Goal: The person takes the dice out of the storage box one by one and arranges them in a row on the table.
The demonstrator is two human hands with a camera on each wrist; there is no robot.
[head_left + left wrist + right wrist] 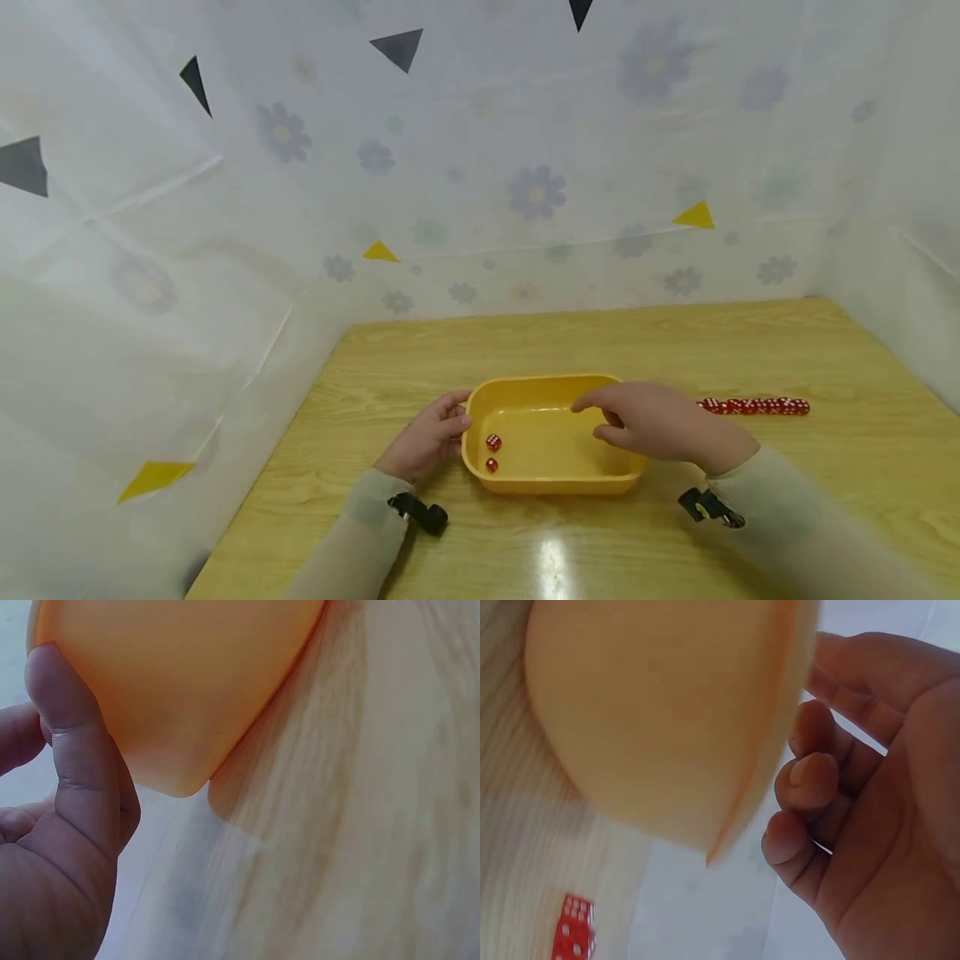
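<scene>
Nearest the camera, two pale sleeves (787, 508) run in from six o'clock, a black strap on each wrist. The left hand (427, 442) sits at nine o'clock of the yellow tray (551, 483), thumb pressed flat against its outer wall, fingers resting on the near rim. The right hand (660, 421) hovers over the tray's three o'clock end, fingers loosely curled and close together; whether they pinch anything, I cannot tell. The tray sits mid-table on the wooden table (675, 342). Two red dice (492, 452) lie inside it, near the left wall. A row of red dice (757, 406) lies at three o'clock, just beyond the right hand.
</scene>
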